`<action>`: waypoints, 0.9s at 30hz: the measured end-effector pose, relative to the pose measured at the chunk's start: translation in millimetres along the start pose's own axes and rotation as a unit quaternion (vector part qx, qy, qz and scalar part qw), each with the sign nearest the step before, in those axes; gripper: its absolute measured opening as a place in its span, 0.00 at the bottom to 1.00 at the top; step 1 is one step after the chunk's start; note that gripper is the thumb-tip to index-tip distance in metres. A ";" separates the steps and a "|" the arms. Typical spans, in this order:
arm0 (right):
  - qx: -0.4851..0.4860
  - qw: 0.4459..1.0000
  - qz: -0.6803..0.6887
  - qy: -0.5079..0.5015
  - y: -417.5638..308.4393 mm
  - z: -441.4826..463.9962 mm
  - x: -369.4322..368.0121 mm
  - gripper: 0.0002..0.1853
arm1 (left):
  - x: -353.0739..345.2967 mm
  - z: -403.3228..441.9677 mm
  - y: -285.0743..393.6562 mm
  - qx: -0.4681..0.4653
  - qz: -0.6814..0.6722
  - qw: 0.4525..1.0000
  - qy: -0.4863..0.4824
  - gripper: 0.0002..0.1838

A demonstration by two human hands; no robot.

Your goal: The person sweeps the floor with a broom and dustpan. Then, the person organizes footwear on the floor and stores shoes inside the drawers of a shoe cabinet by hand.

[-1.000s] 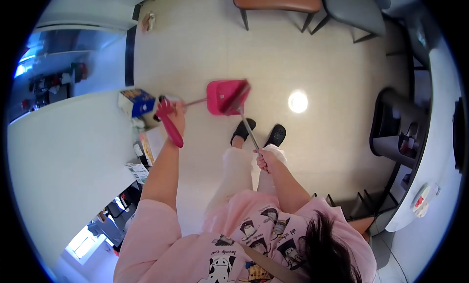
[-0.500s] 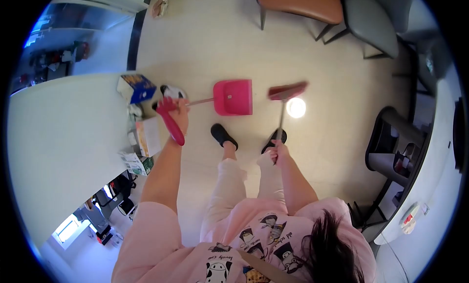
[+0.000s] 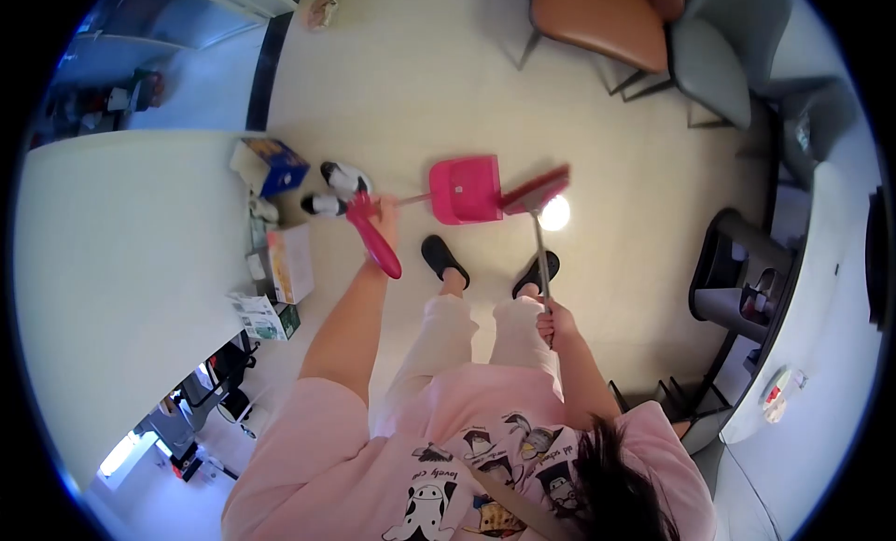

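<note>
My left hand (image 3: 385, 219) is closed around the handle of a long-handled pink dustpan (image 3: 465, 188), and the handle's pink grip end points back toward me. The dustpan's pan rests on the floor ahead of my feet, its open edge facing right. Wrapped round the grey stick of a broom (image 3: 534, 191), my right hand (image 3: 557, 323) is near my right thigh. The reddish broom head is slightly blurred and sits right at the pan's open edge, tilted. Whether any dirt lies between them is too small to make out.
My black clogs (image 3: 444, 261) stand just behind the pan. White-and-black shoes (image 3: 343, 179) and boxes (image 3: 289, 263) line the white counter (image 3: 131, 261) on the left. A brown chair (image 3: 602, 23) and a grey chair (image 3: 709, 70) stand ahead right. A crumpled bag (image 3: 323, 9) lies far left.
The broom head has swung left up to the dustpan's edge. My right hand has come back toward my body. The dustpan and my left hand appear slightly further right as the view shifts.
</note>
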State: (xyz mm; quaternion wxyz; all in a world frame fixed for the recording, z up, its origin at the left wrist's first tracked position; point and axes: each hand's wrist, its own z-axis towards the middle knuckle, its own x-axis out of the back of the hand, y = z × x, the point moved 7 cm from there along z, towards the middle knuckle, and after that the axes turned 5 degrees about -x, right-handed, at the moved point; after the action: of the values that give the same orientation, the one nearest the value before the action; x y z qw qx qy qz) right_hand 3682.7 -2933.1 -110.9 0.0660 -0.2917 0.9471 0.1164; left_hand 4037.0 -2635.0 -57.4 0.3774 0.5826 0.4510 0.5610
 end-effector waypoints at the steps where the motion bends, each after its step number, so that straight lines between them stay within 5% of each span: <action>1: 0.007 1.000 -0.005 0.001 -7.4 -6.6 -3.0 0.15 | 9.8 0.2 -5.5 0.020 0.012 1.000 0.005 0.07; 6: 0.047 0.988 0.143 0.018 -40.8 -9.9 -28.7 0.18 | 45.1 18.8 -33.3 0.122 0.014 0.992 -0.012 0.13; 9: 0.041 0.981 0.191 -0.018 -49.9 19.2 -49.6 0.20 | 47.2 24.4 -37.8 0.004 0.088 0.995 -0.054 0.14; 11: 0.031 0.974 0.217 -0.058 -49.8 55.1 -67.3 0.20 | 47.6 26.3 -26.5 -0.086 0.180 0.978 -0.055 0.05; 14: 0.013 0.978 0.198 -0.058 -17.9 109.5 -110.2 0.18 | 52.8 32.6 -20.2 -0.016 0.098 0.995 -0.025 0.11; 19: -0.198 0.941 0.219 -0.165 68.8 128.6 -185.8 0.12 | 58.0 36.1 -20.8 -0.024 0.057 0.998 -0.002 0.09; 27: -0.077 0.977 0.156 -0.121 50.1 32.6 -104.2 0.14 | 71.9 45.0 -27.8 -0.048 0.070 0.995 -0.057 0.09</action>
State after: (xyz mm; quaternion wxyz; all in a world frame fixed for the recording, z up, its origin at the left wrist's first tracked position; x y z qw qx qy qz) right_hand 3741.6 -2828.5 -113.2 0.1385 -0.1288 0.9541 0.2321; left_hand 4076.3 -2555.2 -65.0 0.3895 0.6248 0.3595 0.5733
